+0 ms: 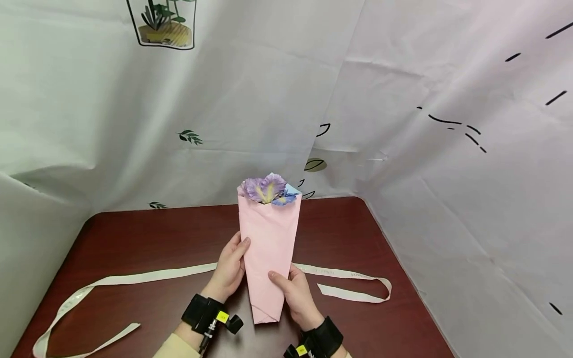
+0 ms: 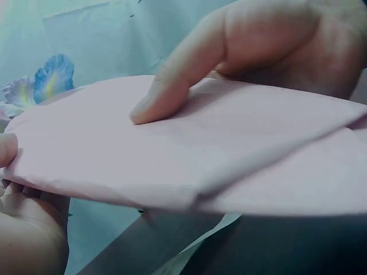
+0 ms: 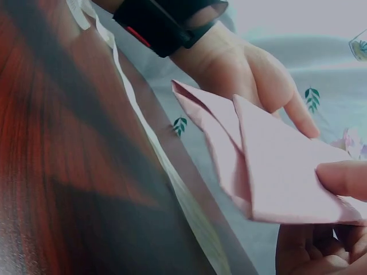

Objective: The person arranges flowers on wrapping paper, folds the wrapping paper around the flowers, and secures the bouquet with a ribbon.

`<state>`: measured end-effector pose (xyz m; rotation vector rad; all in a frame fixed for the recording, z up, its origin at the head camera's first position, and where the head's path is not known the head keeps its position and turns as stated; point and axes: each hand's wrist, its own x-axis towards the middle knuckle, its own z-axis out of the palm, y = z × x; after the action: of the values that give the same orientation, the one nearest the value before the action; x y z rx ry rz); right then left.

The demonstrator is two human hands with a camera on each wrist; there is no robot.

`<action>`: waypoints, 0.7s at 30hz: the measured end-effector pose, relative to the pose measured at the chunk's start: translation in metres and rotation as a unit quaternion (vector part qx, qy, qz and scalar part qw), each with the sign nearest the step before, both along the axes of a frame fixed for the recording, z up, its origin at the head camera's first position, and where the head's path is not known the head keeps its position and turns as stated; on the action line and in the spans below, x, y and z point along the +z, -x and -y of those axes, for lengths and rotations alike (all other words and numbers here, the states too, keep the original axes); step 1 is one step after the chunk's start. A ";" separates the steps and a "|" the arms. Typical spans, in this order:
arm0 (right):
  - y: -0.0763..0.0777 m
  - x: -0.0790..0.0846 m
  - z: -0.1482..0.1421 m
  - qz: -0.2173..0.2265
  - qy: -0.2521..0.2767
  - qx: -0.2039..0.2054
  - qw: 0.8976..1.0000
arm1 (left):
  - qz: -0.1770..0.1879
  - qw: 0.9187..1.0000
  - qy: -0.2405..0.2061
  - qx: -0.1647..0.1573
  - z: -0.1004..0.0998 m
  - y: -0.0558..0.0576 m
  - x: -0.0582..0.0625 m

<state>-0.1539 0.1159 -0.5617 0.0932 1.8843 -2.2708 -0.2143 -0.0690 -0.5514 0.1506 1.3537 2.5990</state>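
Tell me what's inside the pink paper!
Purple and blue flower petals and something pale blue peek out of the top. Lower down, the pink paper covers everything, so I can't tell what's there.

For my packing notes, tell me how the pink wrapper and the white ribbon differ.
The pink wrapper is held by the left hand and right hand; the white ribbon lies on the table. The wrapper is broad and tapered, the ribbon long and narrow. Both are pale.

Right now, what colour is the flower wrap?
The wrap is plain pale pink; the head view shows it best.
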 end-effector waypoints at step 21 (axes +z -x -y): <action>0.014 -0.020 0.015 0.021 -0.019 0.009 1.000 | 0.004 0.996 0.087 -0.023 0.017 -0.010 -0.023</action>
<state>-0.1675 0.1009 -0.5820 0.1269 1.9005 -2.2033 -0.2043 -0.0857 -0.5746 0.1411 1.5465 2.4280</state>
